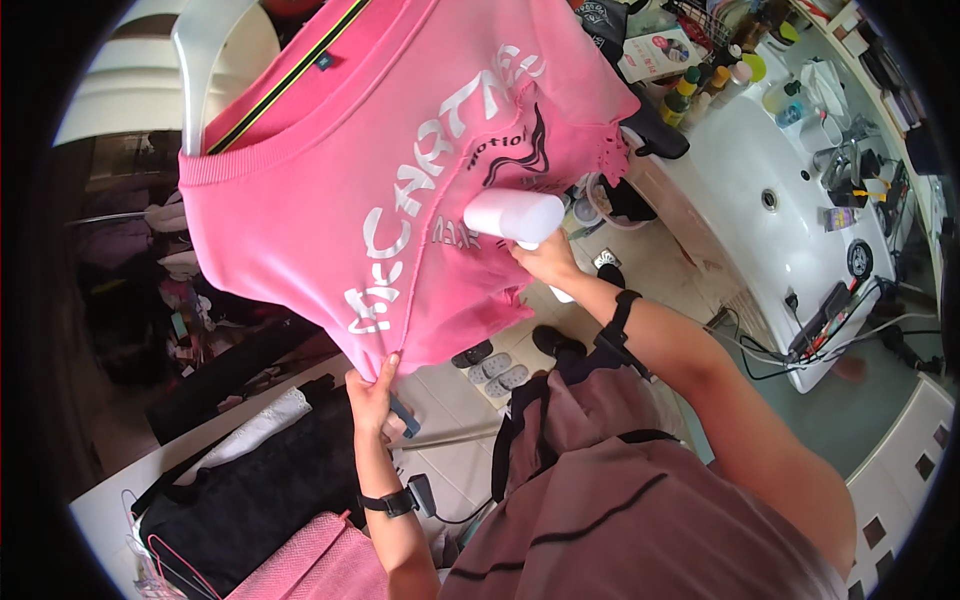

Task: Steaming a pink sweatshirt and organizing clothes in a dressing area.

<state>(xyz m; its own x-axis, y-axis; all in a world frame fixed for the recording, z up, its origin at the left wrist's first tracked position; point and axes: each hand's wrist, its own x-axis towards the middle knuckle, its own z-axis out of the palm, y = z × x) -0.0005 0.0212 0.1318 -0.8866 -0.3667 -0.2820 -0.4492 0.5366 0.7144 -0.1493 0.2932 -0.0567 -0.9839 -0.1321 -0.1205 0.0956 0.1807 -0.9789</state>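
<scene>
A pink sweatshirt (330, 190) with pale lettering hangs on a white hanger (205, 50) in the upper left and middle of the scene; the left hand (372, 400) is closed on its lower hem, pinching the cloth and pulling it taut downward; the right hand (545, 262) is wrapped around the handle of a white handheld steamer (515, 215), whose head lies against the front of the sweatshirt, just right of the lettering; to the far right stands a white sink (770, 200), with bottles (700, 85) at its far end; at the near left lie a black garment (260, 480) and a pink hanger (175, 565); grey slippers (495, 368) rest on the tiled floor (460, 400).
</scene>
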